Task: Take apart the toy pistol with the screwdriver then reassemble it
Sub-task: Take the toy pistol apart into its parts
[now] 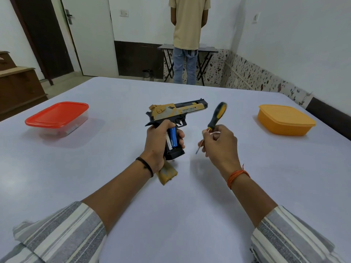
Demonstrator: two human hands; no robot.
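Yellow-and-black toy pistol [176, 112] was held above the pale bench [190, 205], near its middle, barrel pointing to the right. Left hand [160, 141] had its grip clamped round the pistol's handle, fingers curled over the front. Handle side stood open: a blue battery [173, 137] showed between the fingers, with a white part just beside it. A yellow panel [168, 175] lay on the bench under the left wrist, partly hidden by the hand; whether it touched the hand could not be told.

Right hand [220, 143] held the screwdriver [214, 122] just right of the pistol, apart from it. Its grip was closed on the metal shaft just below the handle, fingers curled in. Black-and-yellow handle pointed up and away from the person; the tip pointed down and toward the left, clear of the bench. The handle end was blurred.

Left wrist carried a black band [146, 166]; right wrist carried an orange thread [236, 175]. Both forearms came out of striped grey-and-white sleeves [62, 232].

On the bench, well apart to the left, stood a clear box with a red lid [57, 114]; its contents were too dim to tell. Well apart to the right stood an orange box [284, 120] with its lid on.

Beyond the bench a person [189, 35] in a beige shirt and jeans stood facing away, beside a small folding table [207, 50].
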